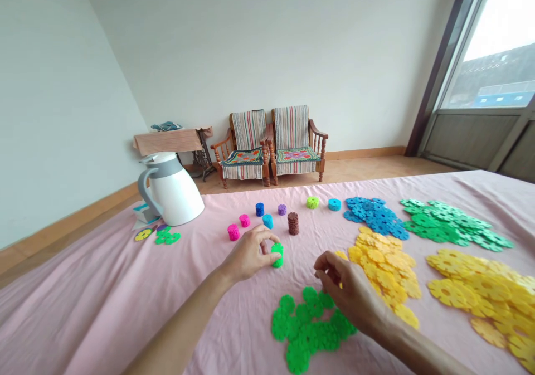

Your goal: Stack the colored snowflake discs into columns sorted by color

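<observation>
My left hand (pixel 254 251) has its thumb and fingers around a short upright stack of green flower-shaped discs (pixel 277 257) on the cloth. To the right, my right hand (pixel 349 286) hovers with its fingers curled together; whether a disc is between them I cannot tell. Just below it lies a loose spread of green discs (pixel 307 330), partly covered by that hand. A brown stack (pixel 293 224) stands behind the green stack. Farther back are small stacks in pink (pixel 233 232), dark blue (pixel 259 209), purple (pixel 282 210), lime (pixel 312 202) and light blue (pixel 334 204).
Piles of yellow discs (pixel 382 261), blue discs (pixel 370 214) and mint-green discs (pixel 455 222) lie on the right of the pink cloth (pixel 188 291). A white jug (pixel 175 194) stands at the back left, near a few loose discs (pixel 168 237). Two chairs (pixel 292 141) stand beyond.
</observation>
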The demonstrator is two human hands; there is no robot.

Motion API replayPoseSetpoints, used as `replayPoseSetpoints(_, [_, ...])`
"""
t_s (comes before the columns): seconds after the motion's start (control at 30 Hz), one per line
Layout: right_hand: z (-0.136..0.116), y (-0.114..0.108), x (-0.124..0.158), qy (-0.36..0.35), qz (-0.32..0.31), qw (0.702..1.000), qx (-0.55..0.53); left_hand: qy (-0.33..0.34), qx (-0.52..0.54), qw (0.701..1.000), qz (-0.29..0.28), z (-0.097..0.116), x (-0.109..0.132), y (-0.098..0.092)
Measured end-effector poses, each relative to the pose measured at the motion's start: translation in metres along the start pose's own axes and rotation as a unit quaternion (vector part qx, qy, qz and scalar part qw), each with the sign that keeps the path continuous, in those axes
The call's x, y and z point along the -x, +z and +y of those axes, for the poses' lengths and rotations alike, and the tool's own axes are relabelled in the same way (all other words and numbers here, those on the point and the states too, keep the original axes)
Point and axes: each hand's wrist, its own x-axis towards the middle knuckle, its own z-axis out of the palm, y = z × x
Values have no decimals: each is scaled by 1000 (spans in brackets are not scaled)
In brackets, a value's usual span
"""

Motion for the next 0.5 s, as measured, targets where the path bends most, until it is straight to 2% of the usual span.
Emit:
replayPoseSetpoints(0.3, [-5,-2,1,-16,-20,1000,12,-13,9,1000,1,-8,2,11])
replayPoseSetpoints(0.5, [-4,-2,1,-7,-28,1000,10,-9,12,1000,5,-10,4,5])
